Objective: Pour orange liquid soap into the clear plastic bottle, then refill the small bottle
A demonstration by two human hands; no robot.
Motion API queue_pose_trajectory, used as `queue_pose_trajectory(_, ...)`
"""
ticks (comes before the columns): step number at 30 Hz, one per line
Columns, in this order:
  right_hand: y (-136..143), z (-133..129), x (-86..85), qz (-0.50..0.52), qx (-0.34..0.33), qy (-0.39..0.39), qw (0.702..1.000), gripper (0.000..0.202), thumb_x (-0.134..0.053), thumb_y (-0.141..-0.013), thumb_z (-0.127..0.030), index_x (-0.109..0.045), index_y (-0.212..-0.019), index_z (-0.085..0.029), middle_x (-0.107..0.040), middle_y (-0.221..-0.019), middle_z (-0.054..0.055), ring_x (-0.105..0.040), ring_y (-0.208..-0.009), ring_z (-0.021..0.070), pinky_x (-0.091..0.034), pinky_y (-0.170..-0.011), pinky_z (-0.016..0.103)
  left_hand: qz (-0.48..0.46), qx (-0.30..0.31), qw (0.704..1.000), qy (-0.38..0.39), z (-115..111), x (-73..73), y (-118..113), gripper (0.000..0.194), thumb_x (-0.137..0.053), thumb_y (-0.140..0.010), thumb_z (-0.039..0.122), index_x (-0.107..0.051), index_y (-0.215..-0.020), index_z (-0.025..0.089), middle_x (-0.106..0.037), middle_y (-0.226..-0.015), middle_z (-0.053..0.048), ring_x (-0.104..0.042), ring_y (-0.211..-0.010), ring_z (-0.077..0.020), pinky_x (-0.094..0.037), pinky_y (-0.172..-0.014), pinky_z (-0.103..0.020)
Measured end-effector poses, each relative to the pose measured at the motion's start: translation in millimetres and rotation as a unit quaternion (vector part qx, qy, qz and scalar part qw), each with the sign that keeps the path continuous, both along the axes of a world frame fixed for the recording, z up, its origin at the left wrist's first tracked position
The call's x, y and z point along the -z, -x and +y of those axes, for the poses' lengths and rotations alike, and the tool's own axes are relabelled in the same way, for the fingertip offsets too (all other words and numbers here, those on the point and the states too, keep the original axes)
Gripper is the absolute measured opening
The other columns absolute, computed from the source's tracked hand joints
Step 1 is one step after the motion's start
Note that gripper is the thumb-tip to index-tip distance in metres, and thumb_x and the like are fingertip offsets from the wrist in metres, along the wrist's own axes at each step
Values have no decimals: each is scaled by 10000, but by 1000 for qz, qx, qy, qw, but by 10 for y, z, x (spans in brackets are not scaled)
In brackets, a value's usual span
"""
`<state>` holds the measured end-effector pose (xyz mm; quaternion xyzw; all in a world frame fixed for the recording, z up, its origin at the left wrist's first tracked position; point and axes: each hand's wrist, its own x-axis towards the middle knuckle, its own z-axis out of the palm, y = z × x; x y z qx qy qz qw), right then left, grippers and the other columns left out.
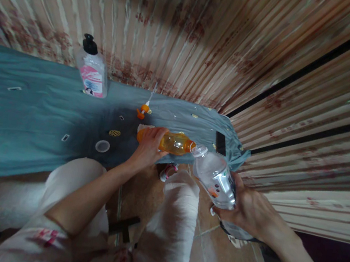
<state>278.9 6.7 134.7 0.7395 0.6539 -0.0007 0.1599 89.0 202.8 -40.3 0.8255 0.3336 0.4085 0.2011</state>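
My left hand [151,146] is wrapped round an orange, see-through bottle [177,143], which lies tilted on its side with its mouth to the right. My right hand [247,207] grips a large clear plastic bottle [216,176] with a partly visible label. The two bottle mouths meet, or nearly so; I cannot tell whether they touch. Beyond my left hand, an orange pump top [143,109] with a clear tube lies on the teal cloth. A small white round cap or lid [102,146] rests left of my left forearm.
A clear pump bottle [92,73] with a black top and pink label stands at the back left. The teal cloth [41,103] covers the table. A dark phone [220,143] lies near its right end. Pleated curtains [178,36] hang behind and to the right.
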Motion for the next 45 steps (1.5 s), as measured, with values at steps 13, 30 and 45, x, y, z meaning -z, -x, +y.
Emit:
queue_pose_trajectory(13,2,-2,6,-6,-1,-9,1000,723,-627,-663,-462,-414,-1226,-61,-708,-710,101,-680,-622,281,-390,-491,284,-1,0,1000,2,6,-4,-3,630,-742,-650,290,-445,-1193,173,-568,-1140,-104,-520,-1072,-280,-377,-960,-441)
queue_pose_trajectory(30,6,4,3,-7,12,4,1000,762,-652,-655,-476,-396,-1245,-67,-715,-748,110,-695,-666,302,-420,-517,294,-8,0,1000,-7,9,13,1,659,-752,-643,289,-432,-1207,171,-558,-1156,-106,-514,-1078,-275,-379,-968,-426)
queue_pose_trajectory(45,-11,-4,11,-4,2,5,1000,785,-643,-667,-488,-390,-1261,-41,-715,-740,120,-694,-656,298,-434,-514,296,-8,-5,1000,-8,12,25,-4,654,-762,-643,301,-431,-1194,184,-566,-1148,-99,-522,-1067,-273,-376,-971,-429)
